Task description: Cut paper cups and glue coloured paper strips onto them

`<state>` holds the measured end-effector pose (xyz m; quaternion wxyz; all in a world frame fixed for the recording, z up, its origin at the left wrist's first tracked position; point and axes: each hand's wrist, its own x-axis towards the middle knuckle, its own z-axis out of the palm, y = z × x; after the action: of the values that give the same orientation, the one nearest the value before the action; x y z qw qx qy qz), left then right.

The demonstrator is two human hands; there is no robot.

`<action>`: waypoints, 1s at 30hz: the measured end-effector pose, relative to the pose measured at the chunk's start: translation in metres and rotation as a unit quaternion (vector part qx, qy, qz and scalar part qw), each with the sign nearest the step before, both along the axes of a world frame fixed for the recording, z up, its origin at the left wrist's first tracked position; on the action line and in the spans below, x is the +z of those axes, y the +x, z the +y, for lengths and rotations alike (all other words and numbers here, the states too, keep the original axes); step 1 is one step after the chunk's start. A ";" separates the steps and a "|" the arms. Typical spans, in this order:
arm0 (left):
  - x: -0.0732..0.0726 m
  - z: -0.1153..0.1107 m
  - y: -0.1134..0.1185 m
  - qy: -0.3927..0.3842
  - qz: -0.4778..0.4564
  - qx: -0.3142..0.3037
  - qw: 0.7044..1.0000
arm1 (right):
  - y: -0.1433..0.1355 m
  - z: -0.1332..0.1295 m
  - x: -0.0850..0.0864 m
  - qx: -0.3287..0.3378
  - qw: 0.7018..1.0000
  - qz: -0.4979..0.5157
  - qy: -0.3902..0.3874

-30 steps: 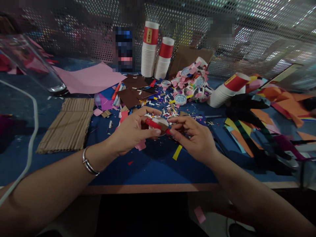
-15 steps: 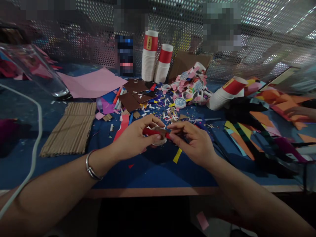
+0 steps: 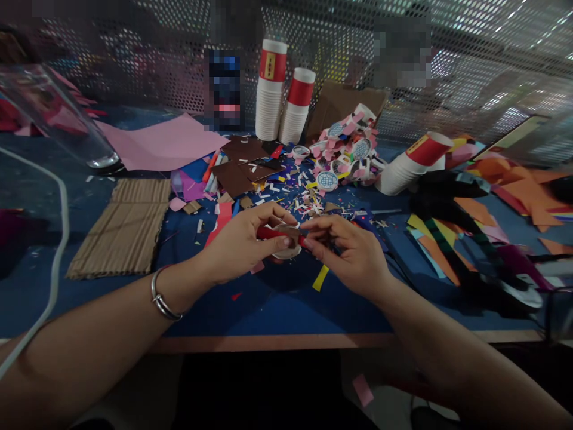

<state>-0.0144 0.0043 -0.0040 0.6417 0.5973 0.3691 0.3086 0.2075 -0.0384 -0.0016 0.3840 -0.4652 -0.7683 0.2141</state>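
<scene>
Between my two hands is a small round whitish piece (image 3: 286,249), which looks like the cut base of a paper cup, with a red strip (image 3: 267,233) across it. My left hand (image 3: 250,242) is closed on it, thumb on the near side and fingers behind. The thumb and fingertips of my right hand (image 3: 344,245) pinch the red strip's right end. My fingers hide part of the piece. Just below lies a yellow paper strip (image 3: 320,278). A red paper strip (image 3: 221,222) lies beside my left hand.
Corrugated cardboard (image 3: 123,227) lies left, near a white cable (image 3: 62,239) and a clear glass (image 3: 85,131). Behind the paper scraps (image 3: 295,188) stand stacked paper cups (image 3: 269,110) and a pile of cut cup pieces (image 3: 344,149). A black tool with a cord (image 3: 461,239) lies right.
Both hands keep nearly the same hold, with a slight shift of the fingers on the piece. The view has tilted a little. Another person's hand at the right edge has gone from view.
</scene>
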 end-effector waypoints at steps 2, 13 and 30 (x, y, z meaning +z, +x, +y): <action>0.000 0.000 0.000 -0.003 0.001 0.001 1.000 | 0.000 0.000 0.001 0.005 1.000 0.001 -0.003; 0.000 -0.001 0.002 0.017 -0.006 0.018 1.000 | 0.000 0.000 -0.001 0.016 1.000 -0.016 -0.001; 0.005 -0.003 0.004 0.000 0.009 0.028 1.000 | -0.001 -0.001 -0.002 0.034 0.999 0.011 -0.037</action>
<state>-0.0105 0.0012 0.0006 0.6295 0.5894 0.3913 0.3212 0.2065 -0.0396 -0.0039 0.3678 -0.4502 -0.7709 0.2602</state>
